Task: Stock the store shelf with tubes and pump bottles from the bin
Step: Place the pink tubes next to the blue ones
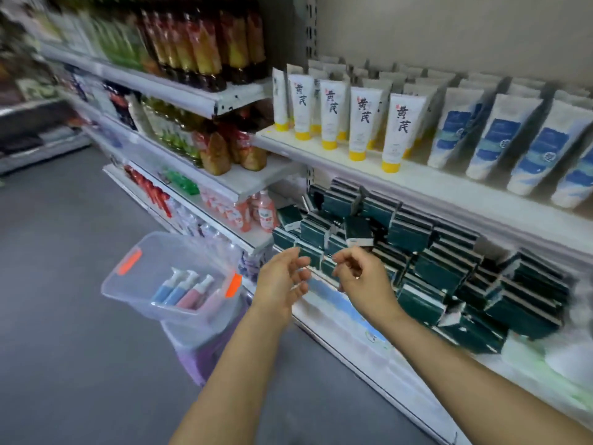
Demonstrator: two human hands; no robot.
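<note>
Both hands empty. Left hand [282, 281] fingers loosely curled, holding nothing; right hand [362, 274] same, fingers half bent, nothing pinched as far as the blur shows. They hover near each other in front of the dark green boxes [414, 248] on the lower shelf.

Clear plastic bin with orange latches [134, 284] sits at 9 o'clock from the left hand, near it, perched on a purple stool-like support [199, 358]. Inside: small pump bottles [189, 289] lying side by side, two blue, two pink, white pump heads pointing to 12 o'clock.

Handling judgement: bottles look light, rigid plastic, smooth, maybe a bit slippery. Take by the body, not the pump head, which could depress or pop. Several might fit in one grab.

At 1 o'clock from the hands, the upper white metal shelf [417, 181] carries white tubes with yellow caps [362, 123], standing cap-down in rows; white tubes with blue print [500, 139] further right. Tubes look soft-walled and likely to topple.

No tubes visible in the bin.
</note>
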